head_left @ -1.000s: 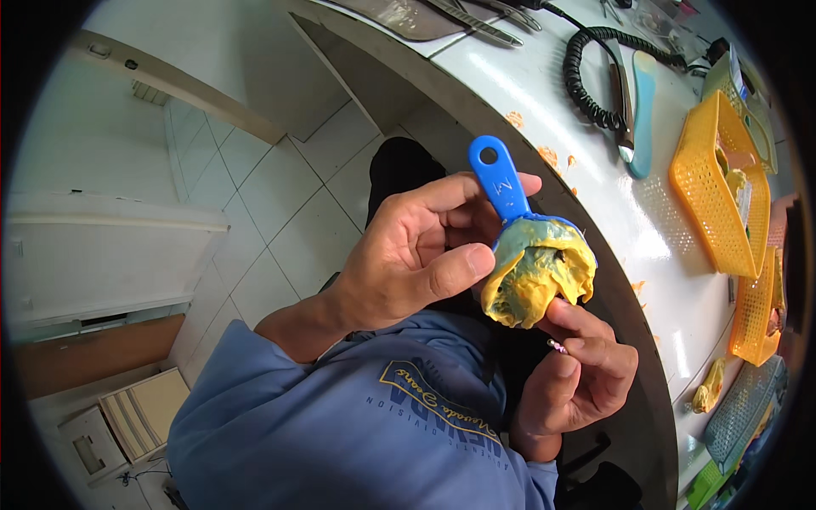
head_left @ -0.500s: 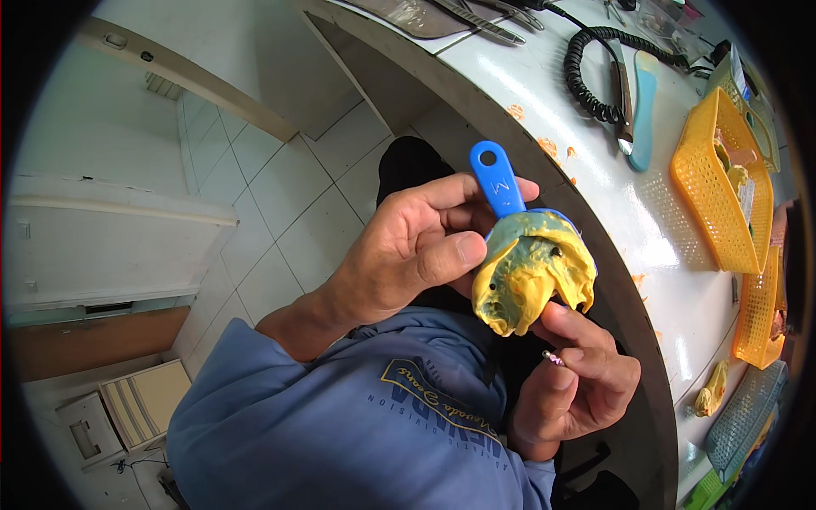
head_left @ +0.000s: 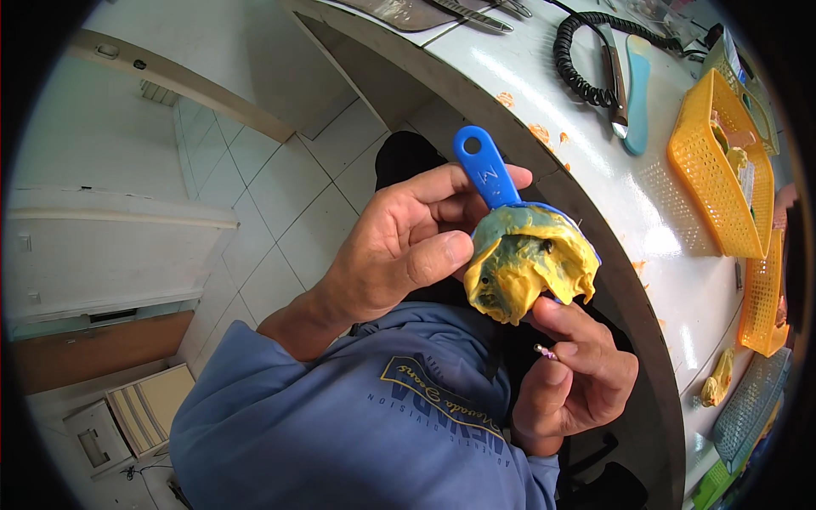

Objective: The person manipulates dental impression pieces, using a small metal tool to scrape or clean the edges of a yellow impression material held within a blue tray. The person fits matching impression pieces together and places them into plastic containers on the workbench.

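Putty (head_left: 552, 276), yellow streaked with dull green, fills our blue tray (head_left: 500, 191); its edge is ragged and folded, with small dark holes. We hold the tray near the tabletop (head_left: 646, 212), which curves along its right side. Left of the tray, our left hand (head_left: 399, 242) grips it, thumb at the edge, fingers behind the handle (head_left: 486, 166). Below it, our curled right hand (head_left: 586, 374) pinches a small pink-and-silver pin (head_left: 542, 350).

The shirt (head_left: 340, 408) and the blue handle (head_left: 487, 170) bear writing.
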`<state>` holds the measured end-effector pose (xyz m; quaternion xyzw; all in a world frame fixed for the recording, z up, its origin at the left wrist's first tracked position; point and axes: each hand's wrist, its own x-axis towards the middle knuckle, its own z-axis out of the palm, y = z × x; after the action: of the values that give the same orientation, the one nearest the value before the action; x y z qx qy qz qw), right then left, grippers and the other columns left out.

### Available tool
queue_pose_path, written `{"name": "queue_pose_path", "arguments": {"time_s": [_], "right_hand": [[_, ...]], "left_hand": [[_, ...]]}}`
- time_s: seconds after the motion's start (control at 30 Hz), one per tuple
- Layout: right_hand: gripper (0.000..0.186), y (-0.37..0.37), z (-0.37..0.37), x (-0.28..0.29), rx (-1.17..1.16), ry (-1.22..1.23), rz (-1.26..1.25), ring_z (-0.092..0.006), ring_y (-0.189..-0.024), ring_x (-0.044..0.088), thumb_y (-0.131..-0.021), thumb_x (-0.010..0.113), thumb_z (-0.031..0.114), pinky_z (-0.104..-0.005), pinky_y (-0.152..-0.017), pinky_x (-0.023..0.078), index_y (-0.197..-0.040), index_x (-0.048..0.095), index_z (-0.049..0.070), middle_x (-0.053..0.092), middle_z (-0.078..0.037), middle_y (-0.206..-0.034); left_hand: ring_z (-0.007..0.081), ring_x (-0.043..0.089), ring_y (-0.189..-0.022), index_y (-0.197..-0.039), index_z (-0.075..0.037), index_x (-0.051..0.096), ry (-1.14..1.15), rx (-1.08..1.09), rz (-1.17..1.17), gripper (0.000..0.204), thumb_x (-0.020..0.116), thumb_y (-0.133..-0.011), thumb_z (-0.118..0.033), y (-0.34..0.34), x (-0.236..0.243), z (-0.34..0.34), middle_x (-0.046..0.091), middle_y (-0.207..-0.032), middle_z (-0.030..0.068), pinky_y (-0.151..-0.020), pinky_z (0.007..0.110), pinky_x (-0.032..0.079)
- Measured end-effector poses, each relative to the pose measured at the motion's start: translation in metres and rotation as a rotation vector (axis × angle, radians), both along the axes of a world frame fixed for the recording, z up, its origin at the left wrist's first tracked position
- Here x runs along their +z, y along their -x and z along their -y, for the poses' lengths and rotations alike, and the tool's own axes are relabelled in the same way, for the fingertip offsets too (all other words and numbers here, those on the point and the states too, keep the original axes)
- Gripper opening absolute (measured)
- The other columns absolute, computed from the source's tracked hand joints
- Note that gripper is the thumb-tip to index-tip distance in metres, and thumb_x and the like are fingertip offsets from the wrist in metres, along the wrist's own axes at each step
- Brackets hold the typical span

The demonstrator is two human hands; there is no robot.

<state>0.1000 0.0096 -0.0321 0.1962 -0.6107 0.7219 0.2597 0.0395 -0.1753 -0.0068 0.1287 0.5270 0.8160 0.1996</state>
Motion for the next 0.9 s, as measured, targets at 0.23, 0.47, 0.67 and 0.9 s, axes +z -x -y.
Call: {"name": "queue_pose_path", "arguments": {"time_s": [0.23, 0.47, 0.67, 0.9], "right_hand": [[0.016, 0.001, -0.001, 0.001, 0.009, -0.025, -0.01, -0.0307, -0.079, 0.071, -0.082, 0.063, -0.005, -0.0387, -0.079, 0.056, -0.096, 0.055, -0.004, 0.067, -0.034, -0.097], [0.015, 0.003, 0.0, -0.003, -0.029, -0.054, 0.008, -0.0304, -0.086, 0.071, -0.083, 0.064, -0.004, -0.0412, -0.086, 0.055, -0.094, 0.055, -0.005, 0.069, -0.031, -0.094], [0.017, 0.006, 0.0, -0.006, -0.06, -0.086, -0.008, -0.0291, -0.089, 0.071, -0.079, 0.066, -0.007, -0.0395, -0.085, 0.056, -0.094, 0.057, -0.006, 0.069, -0.029, -0.093], [0.021, 0.008, -0.001, -0.005, -0.068, -0.113, -0.034, -0.0287, -0.088, 0.071, -0.073, 0.067, -0.012, -0.0383, -0.082, 0.058, -0.092, 0.059, -0.007, 0.069, -0.028, -0.092]], "left_hand": [[0.0203, 0.061, -0.114, -0.142, 0.01, 0.035, 0.044, 0.015, 0.038, 0.079, 0.067, -0.087, -0.038, 0.0, 0.004, -0.003, 0.059, -0.125, 0.0183, -0.102, 0.034, 0.046], [0.0156, 0.059, -0.111, -0.142, 0.004, 0.038, -0.03, 0.007, -0.013, 0.057, 0.057, -0.093, -0.017, 0.0, -0.003, -0.002, 0.06, -0.12, 0.0136, -0.094, 0.032, 0.051], [0.0147, 0.059, -0.109, -0.143, 0.004, 0.038, -0.017, 0.023, -0.014, 0.058, 0.058, -0.092, -0.016, 0.0, -0.005, -0.002, 0.06, -0.119, 0.0122, -0.094, 0.032, 0.051], [0.017, 0.059, -0.113, -0.142, 0.007, 0.037, 0.036, 0.056, -0.006, 0.068, 0.063, -0.088, -0.027, -0.001, -0.003, -0.004, 0.058, -0.125, 0.0148, -0.098, 0.032, 0.048]]}}
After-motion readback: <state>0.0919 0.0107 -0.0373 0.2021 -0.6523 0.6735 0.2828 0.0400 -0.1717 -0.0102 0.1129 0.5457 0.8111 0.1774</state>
